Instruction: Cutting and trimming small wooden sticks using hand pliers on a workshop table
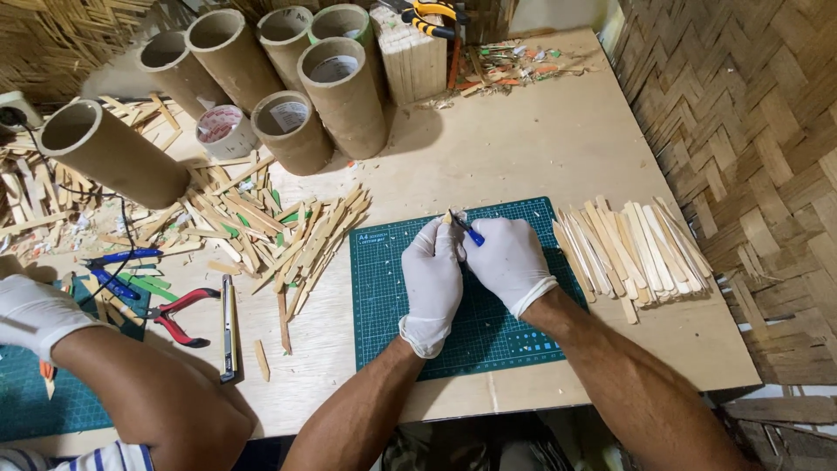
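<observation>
— Where does the wooden stick (pixel 448 217) lie?
— Upright above the green cutting mat (pixel 384 288), pinched in the left hand (pixel 433 275).
— And the right hand (pixel 508 262)?
— Touching the left, fingers clamped on a blue-handled knife (pixel 472 233) angled toward the stick's tip.

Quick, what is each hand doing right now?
Left hand: closed on a small wooden stick.
Right hand: closed on a blue-handled tool, its tip at the stick.

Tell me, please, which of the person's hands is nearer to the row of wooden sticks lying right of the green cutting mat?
Right. The right hand is over the mat's right part, beside the wooden sticks; the left hand is farther, mid-mat.
</observation>
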